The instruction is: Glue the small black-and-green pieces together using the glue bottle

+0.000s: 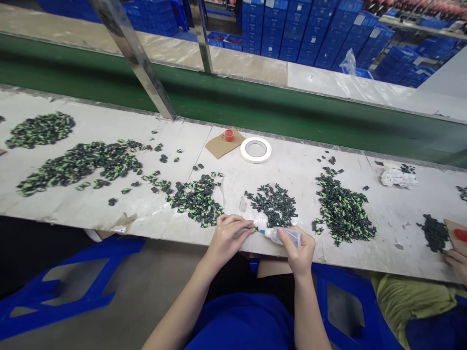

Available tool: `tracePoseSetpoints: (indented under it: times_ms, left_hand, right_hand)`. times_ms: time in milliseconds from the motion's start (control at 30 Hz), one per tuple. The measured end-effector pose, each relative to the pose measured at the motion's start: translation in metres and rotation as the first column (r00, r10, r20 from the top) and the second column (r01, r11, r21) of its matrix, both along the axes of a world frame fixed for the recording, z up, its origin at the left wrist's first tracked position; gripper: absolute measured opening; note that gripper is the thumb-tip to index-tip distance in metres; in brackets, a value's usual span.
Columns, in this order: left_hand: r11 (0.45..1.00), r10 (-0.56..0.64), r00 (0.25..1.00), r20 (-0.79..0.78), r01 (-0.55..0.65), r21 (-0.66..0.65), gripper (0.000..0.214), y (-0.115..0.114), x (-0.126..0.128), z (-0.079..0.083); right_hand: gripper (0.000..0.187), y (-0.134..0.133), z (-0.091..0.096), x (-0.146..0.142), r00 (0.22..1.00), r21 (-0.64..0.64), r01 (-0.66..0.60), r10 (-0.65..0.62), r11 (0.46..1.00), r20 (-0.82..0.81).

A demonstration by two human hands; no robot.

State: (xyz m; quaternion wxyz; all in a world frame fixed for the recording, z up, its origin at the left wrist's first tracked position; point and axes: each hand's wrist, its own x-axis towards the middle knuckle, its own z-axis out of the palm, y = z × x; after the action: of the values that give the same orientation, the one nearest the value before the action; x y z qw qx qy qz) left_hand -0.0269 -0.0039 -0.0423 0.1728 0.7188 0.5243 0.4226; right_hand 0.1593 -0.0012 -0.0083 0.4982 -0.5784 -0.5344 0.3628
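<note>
With the left hand (228, 236), pinches a small dark part (254, 228) between thumb and fingertips, over the near edge of the white worktop (109, 204). With the right hand (299, 252), grips a clear squeeze bottle (287, 237), fingers closed round its body, nozzle pointing left at the pinched part; cannot tell whether tip and part touch. Holds both hands near each other, just in front of a pile of dark parts (273, 204).

Faces a green-tipped heap (199, 200) left of that pile and a bigger speckled heap (343, 214) to its right. Finds a long spread of green-tipped parts (80, 165) farther left, and a separate far heap (40, 129) beyond it. Looks back across the worktop to a white tape ring (256, 149), just beside a cardboard scrap (219, 147) bearing a small red cup (229, 134). Notes at the right a crumpled cloth (397, 178), a small dark heap (434, 233) and another person's hand (457, 260) at the frame's edge. Sees beyond the worktop a green belt (255, 107) and stacked blue crates (310, 29).
</note>
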Motion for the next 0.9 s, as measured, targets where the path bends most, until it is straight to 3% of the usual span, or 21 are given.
tracePoseSetpoints:
  times_ms: [667, 767, 900]
  left_hand:
    - [1.0, 0.009, 1.0, -0.002, -0.009, -0.006, 0.009, 0.001, 0.001, -0.003]
    - [1.0, 0.004, 1.0, 0.002, -0.004, 0.007, 0.009, 0.001, 0.0, -0.003]
    - [1.0, -0.012, 1.0, -0.001, 0.012, 0.023, 0.01, 0.001, -0.001, -0.005]
  right_hand:
    - [0.031, -0.002, -0.007, 0.001, 0.999, 0.032, 0.046, -0.046, 0.998, -0.012]
    - [0.029, 0.0, -0.013, 0.011, 0.981, 0.078, 0.153, -0.142, 0.985, -0.134]
    - [0.029, 0.014, -0.011, 0.031, 0.908, 0.146, 0.397, -0.365, 0.906, -0.207]
